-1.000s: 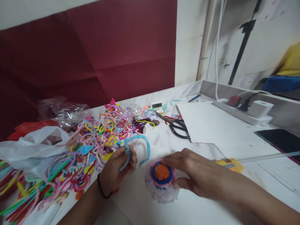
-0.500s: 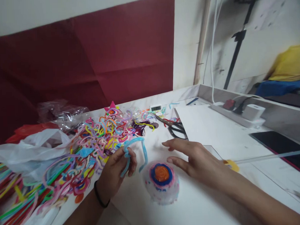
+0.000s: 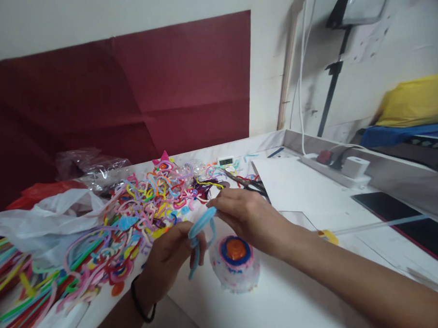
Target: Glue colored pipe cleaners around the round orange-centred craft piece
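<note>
Two bare hands, head view, above a white worktop point(image 3: 294, 315). Left hand point(image 3: 177, 250): fingers curled closed on one light-blue pipe cleaner point(image 3: 203, 222), bent into a loop with one end hanging below the fingers; black band point(image 3: 141, 303) at the wrist. Right hand point(image 3: 245, 213): palm down, fingers together and partly bent, fingertips at the upper bend of the loop; whether they grip it cannot be told. The pipe cleaner is raised above the worktop, well forward of its back edge, to the left of the dome.

One whitish dome point(image 3: 237, 255), orange centre, blue ring and pink border, resting on the worktop just below the right hand, well apart from the back edge.

One large heap of coloured pipe cleaner pieces point(image 3: 144, 210), spread over the left part of the worktop and reaching toward the back edge. One white plastic bag point(image 3: 50, 222), left of the heap; one red bag point(image 3: 42, 193) behind it; one clear wrapper point(image 3: 99, 171) near the back edge.

One small white display point(image 3: 225, 162), near the back edge. One pair of scissors point(image 3: 247, 183), dark handles, partly hidden behind the right hand. One white sheet point(image 3: 292, 180), toward the back right corner. One power strip point(image 3: 335, 171), along the raised right edge. One dark phone point(image 3: 403, 223), near the right edge.
</note>
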A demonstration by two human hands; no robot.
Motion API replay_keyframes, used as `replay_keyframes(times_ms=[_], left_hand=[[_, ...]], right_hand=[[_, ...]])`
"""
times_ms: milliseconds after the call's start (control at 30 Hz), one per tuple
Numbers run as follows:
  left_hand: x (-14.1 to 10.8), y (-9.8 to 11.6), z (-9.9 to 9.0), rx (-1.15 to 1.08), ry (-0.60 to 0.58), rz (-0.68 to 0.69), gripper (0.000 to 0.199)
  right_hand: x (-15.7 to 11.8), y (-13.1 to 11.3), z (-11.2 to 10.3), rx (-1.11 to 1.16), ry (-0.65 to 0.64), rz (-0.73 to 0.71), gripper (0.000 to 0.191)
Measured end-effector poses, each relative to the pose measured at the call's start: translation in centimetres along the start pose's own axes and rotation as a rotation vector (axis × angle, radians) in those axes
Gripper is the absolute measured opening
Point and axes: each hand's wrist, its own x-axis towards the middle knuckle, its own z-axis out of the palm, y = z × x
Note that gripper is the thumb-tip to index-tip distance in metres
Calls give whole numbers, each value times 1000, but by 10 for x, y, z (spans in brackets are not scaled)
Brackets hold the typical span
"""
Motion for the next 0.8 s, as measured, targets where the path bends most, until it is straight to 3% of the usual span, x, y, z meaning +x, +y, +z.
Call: replay_keyframes(times_ms=[167, 233, 433, 733, 800], left_hand=[[7, -2, -2, 196, 175, 23, 8], [11, -4, -3, 296, 255, 43, 13], [15, -8, -4, 582, 376, 126, 17], [12, -9, -1, 823, 374, 287, 19], [12, -10, 0, 835, 360, 316, 18]], right_hand=[[3, 9, -13, -260, 111, -103, 32], [3, 13, -20, -350, 123, -155, 34], [0, 20, -26, -458, 41, -229, 31], [-38, 6, -31, -283, -107, 13, 20], [-45, -1, -34, -198, -148, 121, 18]])
